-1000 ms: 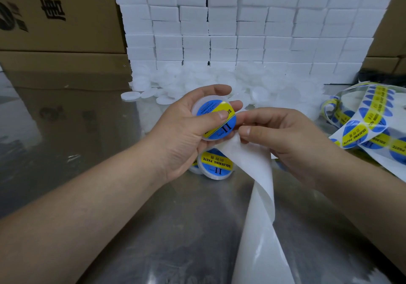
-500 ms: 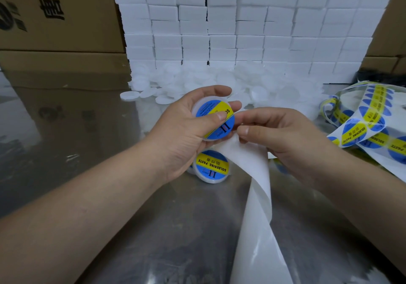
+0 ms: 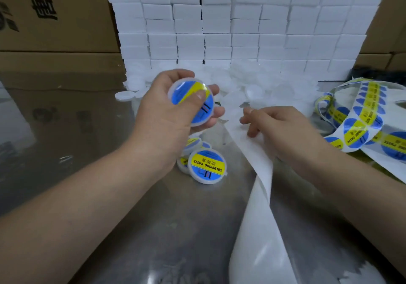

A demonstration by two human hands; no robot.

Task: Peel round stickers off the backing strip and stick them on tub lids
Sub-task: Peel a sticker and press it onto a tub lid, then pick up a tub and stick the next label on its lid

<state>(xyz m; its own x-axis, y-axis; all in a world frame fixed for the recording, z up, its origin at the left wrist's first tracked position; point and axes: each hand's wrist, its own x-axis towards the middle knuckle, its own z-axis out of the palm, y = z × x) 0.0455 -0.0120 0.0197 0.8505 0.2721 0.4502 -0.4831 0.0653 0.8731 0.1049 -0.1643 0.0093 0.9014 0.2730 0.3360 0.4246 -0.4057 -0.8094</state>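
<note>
Both forearms bare, entering from the lower corners; left hand [image 3: 173, 116] at centre frame, fingers curled round small round white plastic tub [image 3: 206, 110], thumb pressed on its lid; right hand [image 3: 283, 130] right of centre, fingers curled, holding white paper backing strip [image 3: 259, 165].

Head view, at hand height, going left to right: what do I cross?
In order: left hand gripping the stickered tub → bare backing strip → right hand holding it → looped sticker roll.
</note>
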